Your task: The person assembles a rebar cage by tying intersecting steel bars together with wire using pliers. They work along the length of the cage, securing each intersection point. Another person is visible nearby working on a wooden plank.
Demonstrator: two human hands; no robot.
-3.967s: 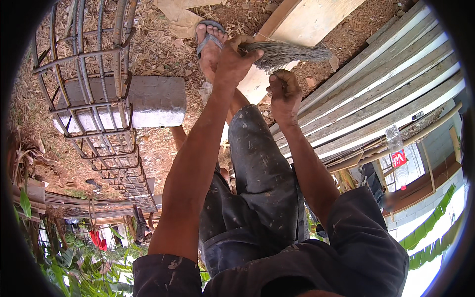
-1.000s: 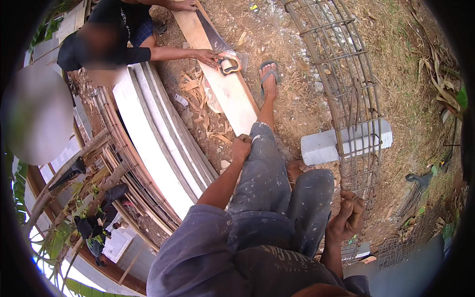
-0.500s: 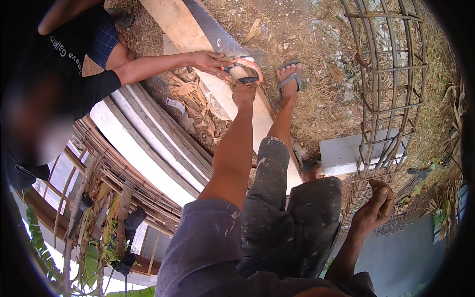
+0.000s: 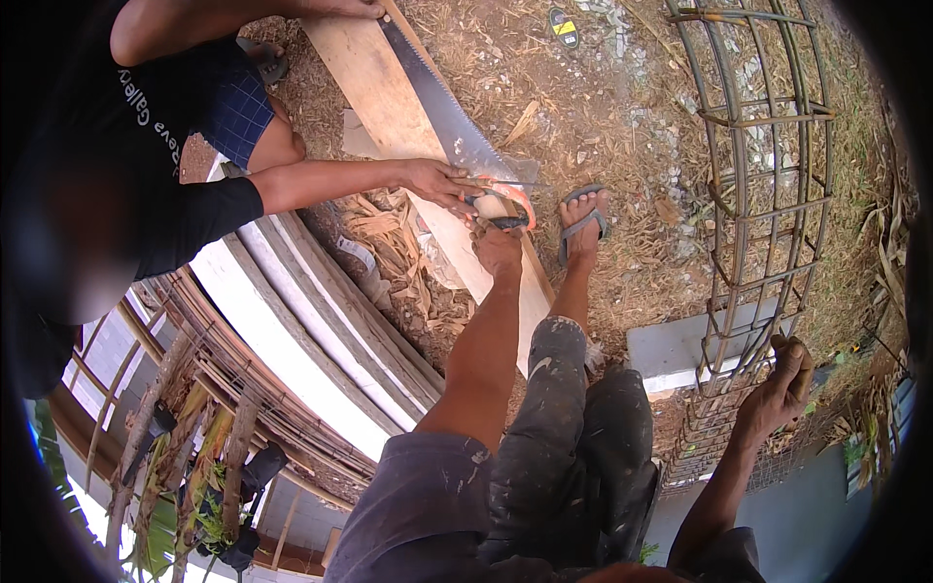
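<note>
A handsaw (image 4: 457, 131) with a toothed grey blade and an orange and black handle rests along a long pale wooden board (image 4: 362, 73). My left hand (image 4: 498, 249) is closed round the black part of its handle. A co-worker's hand (image 4: 437, 187) reaches in from the left beside the handle, with a thin dark rod (image 4: 525, 183) sticking out past its fingers. The co-worker's other hand (image 4: 350, 8) touches the board's far end. Away at the right, my right hand (image 4: 780, 381) is raised with its fingers pinched; whatever is in them is too small to make out.
A tall cage of tied steel bars (image 4: 734, 185) stands at the right, by a pale grey slab (image 4: 671, 345). Curved concrete-like beams (image 4: 292, 321) and a bundle of rods (image 4: 243, 355) lie at the left. My sandalled foot (image 4: 583, 219) is on straw-strewn ground.
The view has shifted, so the saw and board sit lower in it. The thin rod and the co-worker's hand at the board's far end now show. My right hand has moved outward to the right.
</note>
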